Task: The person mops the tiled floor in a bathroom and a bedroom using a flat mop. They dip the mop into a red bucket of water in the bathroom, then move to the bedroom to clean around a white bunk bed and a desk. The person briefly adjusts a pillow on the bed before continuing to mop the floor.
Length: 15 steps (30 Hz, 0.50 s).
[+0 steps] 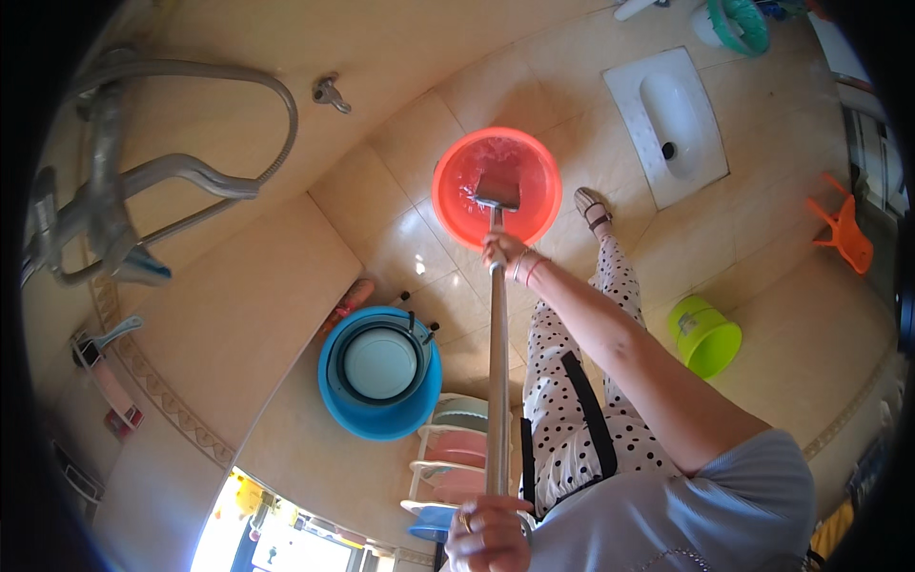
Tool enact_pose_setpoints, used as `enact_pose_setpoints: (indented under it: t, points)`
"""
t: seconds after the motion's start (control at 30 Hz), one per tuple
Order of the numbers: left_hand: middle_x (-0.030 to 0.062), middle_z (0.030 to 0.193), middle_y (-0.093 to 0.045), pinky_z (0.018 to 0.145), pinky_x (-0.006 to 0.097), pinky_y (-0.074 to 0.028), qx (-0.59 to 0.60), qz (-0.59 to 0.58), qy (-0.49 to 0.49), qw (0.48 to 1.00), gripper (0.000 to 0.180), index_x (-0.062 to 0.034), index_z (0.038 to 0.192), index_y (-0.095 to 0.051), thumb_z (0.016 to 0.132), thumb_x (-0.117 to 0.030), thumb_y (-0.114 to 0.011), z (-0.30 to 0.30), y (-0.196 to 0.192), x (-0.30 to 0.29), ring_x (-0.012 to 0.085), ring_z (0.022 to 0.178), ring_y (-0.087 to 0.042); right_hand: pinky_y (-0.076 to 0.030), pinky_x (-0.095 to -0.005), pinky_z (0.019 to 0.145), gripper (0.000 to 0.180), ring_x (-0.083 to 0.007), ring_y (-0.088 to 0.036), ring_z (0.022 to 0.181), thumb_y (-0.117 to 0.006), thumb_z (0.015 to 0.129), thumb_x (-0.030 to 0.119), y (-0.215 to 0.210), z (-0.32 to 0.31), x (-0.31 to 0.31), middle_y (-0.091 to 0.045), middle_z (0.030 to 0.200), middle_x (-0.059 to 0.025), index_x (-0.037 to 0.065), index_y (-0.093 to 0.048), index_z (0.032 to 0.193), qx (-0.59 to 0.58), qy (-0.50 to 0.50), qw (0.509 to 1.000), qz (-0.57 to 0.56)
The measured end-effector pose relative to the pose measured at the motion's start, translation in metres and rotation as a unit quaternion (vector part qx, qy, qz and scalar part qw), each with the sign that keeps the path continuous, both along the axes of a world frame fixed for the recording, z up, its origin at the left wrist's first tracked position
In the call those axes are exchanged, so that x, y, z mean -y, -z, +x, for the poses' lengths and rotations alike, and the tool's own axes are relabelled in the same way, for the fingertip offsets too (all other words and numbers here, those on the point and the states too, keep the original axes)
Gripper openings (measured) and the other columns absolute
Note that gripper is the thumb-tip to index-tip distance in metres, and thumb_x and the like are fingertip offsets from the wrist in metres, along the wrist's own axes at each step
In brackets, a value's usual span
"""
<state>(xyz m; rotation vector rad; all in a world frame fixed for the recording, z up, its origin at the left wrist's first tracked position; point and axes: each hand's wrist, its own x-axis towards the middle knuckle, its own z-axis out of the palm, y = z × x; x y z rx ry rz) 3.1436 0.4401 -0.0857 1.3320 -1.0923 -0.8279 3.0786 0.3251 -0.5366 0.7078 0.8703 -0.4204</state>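
My right hand (505,252) is closed round the lower part of a mop's long metal handle (498,353). Near the lower edge of the view, my left hand (488,536) grips the same handle close to its upper end; a ring shows on one finger. The mop's flat grey head (498,194) is down inside a round coral-red basin (450,221) on the tiled floor. Water in the basin looks stirred, with bright ripples round the head. How deep the head sits in it I cannot tell.
A white squat toilet (696,114) is set in the floor at far right. Blue basins (419,391) lean by the left wall, beside a tiered rack (448,448). A green bucket (710,338) and an orange plastic stool (845,229) stand right. Shower pipes (172,172) jut out at left.
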Motion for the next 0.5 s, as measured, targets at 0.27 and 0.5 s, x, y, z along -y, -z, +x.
enact_pose_setpoints:
  t: [0.27,0.5]
  points:
    - [0.0044,0.052,-0.051,0.049,0.034,-0.052,0.009,-0.022,0.108,0.994,0.028,-0.0090,0.064,-0.040,0.092,-0.009,-0.047,0.014,0.000,0.014,0.0178,0.044,-0.050,-0.048,-0.0296,0.043,0.018,-0.0117,-0.052,0.050,-0.058,0.086,0.012,0.025,-0.007,0.003,-0.048,0.058,0.0013,0.014,-0.048,0.071,0.028,0.108,0.994,0.006]
    - [0.0040,0.049,-0.048,0.045,0.032,-0.048,0.000,-0.068,0.009,0.998,0.031,-0.0098,0.063,-0.039,0.093,-0.013,-0.048,0.001,0.017,-0.001,0.0162,0.042,-0.046,-0.047,-0.0261,0.046,0.023,-0.0085,-0.053,0.051,-0.063,0.084,0.012,-0.177,0.011,-0.043,-0.048,0.056,0.0020,0.014,-0.047,0.068,-0.019,0.055,0.998,0.015]
